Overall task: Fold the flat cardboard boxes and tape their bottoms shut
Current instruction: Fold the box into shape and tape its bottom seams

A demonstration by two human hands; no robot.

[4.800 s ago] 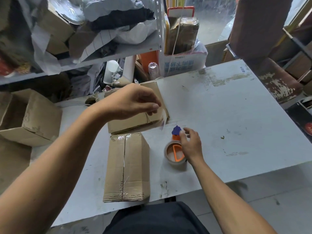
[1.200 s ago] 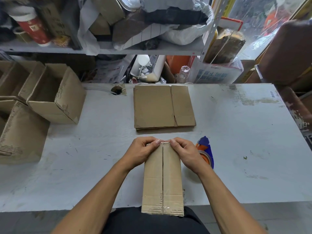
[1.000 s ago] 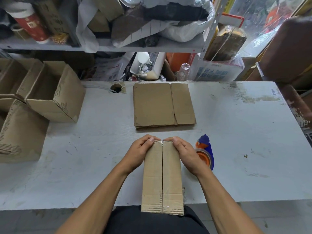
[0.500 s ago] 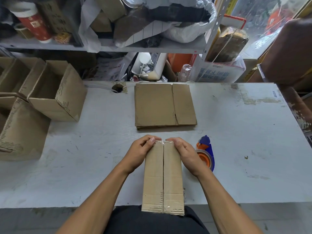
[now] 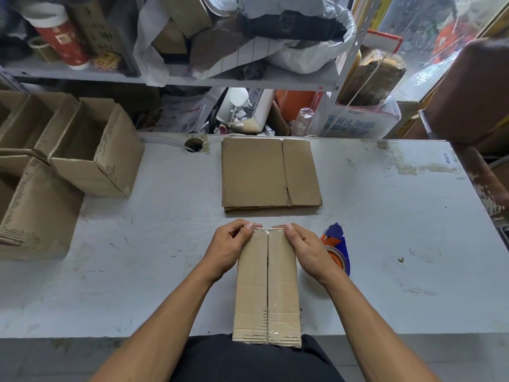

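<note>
Folded cardboard box (image 5: 266,285), taped bottom facing up, lying lengthwise on the white surface (image 5: 385,230); its near end overhangs the surface's near edge above the person's dark-clothed lap. Clear tape runs along the centre seam between the two closed flaps and wraps over the far edge.

Left hand (image 5: 227,250): grip closed on the box's far left corner, thumb lying on the top face near the taped edge, fingers curled round the side. Right hand (image 5: 305,252): mirror grip on the far right corner, thumb on top, fingers curled down the right side. The box thus extends from both grips back toward the person, with the taped far edge spanning the gap between the two thumbs.

Just right of the right-hand grip, partly hidden behind the wrist, a tape dispenser (image 5: 337,249) with blue body and orange core rests on the surface. Beyond both grips, apart from the held box, lies a stack of flat cardboard boxes (image 5: 270,173). Far left of the left-hand grip, several assembled open boxes (image 5: 96,150) stand grouped at the surface's left end. Behind the surface, a metal shelf (image 5: 192,78) carries bags, cartons and a red-and-white cup (image 5: 62,41).
</note>
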